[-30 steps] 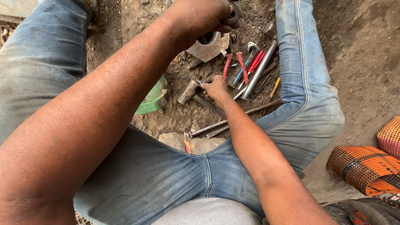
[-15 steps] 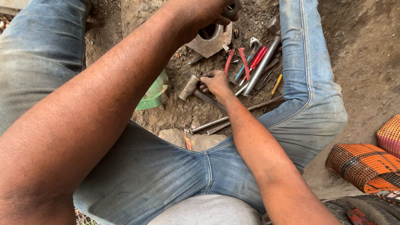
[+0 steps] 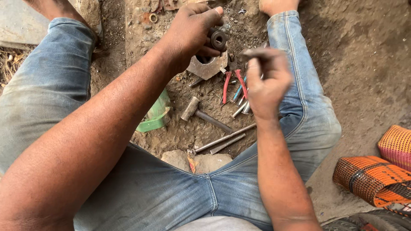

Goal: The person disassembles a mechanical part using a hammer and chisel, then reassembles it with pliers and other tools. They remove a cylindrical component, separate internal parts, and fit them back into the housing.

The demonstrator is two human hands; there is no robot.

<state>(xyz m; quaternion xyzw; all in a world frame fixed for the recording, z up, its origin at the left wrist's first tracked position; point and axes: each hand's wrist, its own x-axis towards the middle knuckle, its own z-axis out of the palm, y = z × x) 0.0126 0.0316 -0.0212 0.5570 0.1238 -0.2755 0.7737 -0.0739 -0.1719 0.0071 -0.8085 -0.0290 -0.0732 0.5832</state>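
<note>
Fingers [image 3: 204, 26] of my left hand [image 3: 188, 34] are curled tight around a small dark ring [image 3: 217, 39], a round metal part with a hole through its middle, held up at about twelve o'clock in my view, just above a grey metal block [image 3: 208, 67] with a round socket that sits on the dirt floor [image 3: 364, 64]. My right hand [image 3: 265, 83] is raised at about one o'clock, its fingers pinched shut on a short dark rod [image 3: 253, 52]; it is blurred, so I cannot tell what kind of tool it is.

To handle this well, I judge the ring should stay square to the socket below it, with my thumb pressing on its edge and not over the hole. The rod tip looks near the ring but apart from it, so I would bring it in slowly and line it up with the hole before pushing. Loose grit on the block could jam the fit, I think.

Lying at about five o'clock from the block is a hammer [image 3: 201, 114], with red-handled pliers [image 3: 233, 83] just right of it and two long steel bars [image 3: 224, 140] closer to me. A green plastic piece [image 3: 156, 115] rests by my left thigh. Orange woven material [image 3: 372, 179] sits at four o'clock, well apart.
</note>
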